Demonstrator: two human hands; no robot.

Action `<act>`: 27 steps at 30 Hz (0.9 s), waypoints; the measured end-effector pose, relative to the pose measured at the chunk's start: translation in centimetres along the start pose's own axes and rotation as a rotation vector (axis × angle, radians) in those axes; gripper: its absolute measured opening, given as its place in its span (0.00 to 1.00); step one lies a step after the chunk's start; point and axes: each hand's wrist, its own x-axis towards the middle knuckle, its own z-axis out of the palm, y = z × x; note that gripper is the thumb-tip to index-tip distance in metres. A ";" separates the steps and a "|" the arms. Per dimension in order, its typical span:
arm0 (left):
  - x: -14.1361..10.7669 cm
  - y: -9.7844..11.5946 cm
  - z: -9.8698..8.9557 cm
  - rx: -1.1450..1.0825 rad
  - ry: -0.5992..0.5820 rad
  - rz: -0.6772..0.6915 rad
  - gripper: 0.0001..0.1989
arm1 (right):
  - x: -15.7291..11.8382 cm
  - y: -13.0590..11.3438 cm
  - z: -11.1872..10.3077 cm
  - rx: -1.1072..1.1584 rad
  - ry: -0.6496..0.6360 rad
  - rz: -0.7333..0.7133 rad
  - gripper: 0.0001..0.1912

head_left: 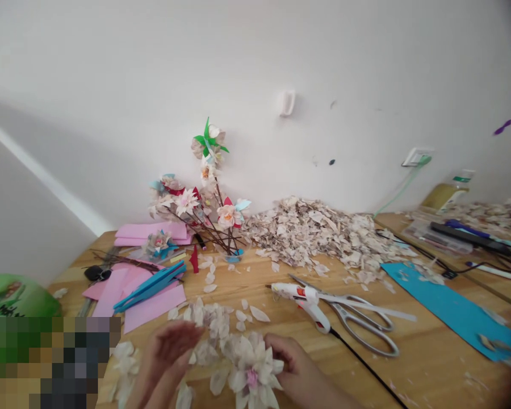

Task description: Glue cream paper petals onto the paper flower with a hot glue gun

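Observation:
A large handmade flower (pixel 255 375) with layered off-white petals and a pink centre faces up at the bottom of the view. My right hand (pixel 296 366) is closed on its right edge, the fingertips partly hidden behind the petals. To the left hovers my left hand (pixel 166 360), slightly blurred, with fingers stretched out and nothing visible in them. Loose pale petals (pixel 215 321) are strewn between and behind the hands. A white hot glue gun (pixel 302 298) lies to the right of the flower, overlapping grey scissors (pixel 361 321).
Finished flowers on twigs (pixel 213 210) stand near the wall. Beside them spreads a heap of dried petals (pixel 315 233). Pink paper (pixel 153 304) and blue tweezers (pixel 151 287) lie left, blue paper (pixel 447 307) right. The glue gun's black cord (pixel 366 363) runs toward the front edge.

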 end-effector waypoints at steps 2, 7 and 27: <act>0.3 0.5 1.8 -0.125 -0.046 -0.254 0.16 | -0.1 0.1 0.4 0.067 -0.030 0.010 0.05; -0.4 0.0 3.8 -0.281 -0.160 -0.570 0.15 | -0.5 0.4 1.1 0.110 -0.089 0.045 0.00; -1.7 -0.2 3.0 -0.280 -0.153 -0.500 0.21 | -0.7 0.1 0.5 -0.438 -0.019 -0.060 0.03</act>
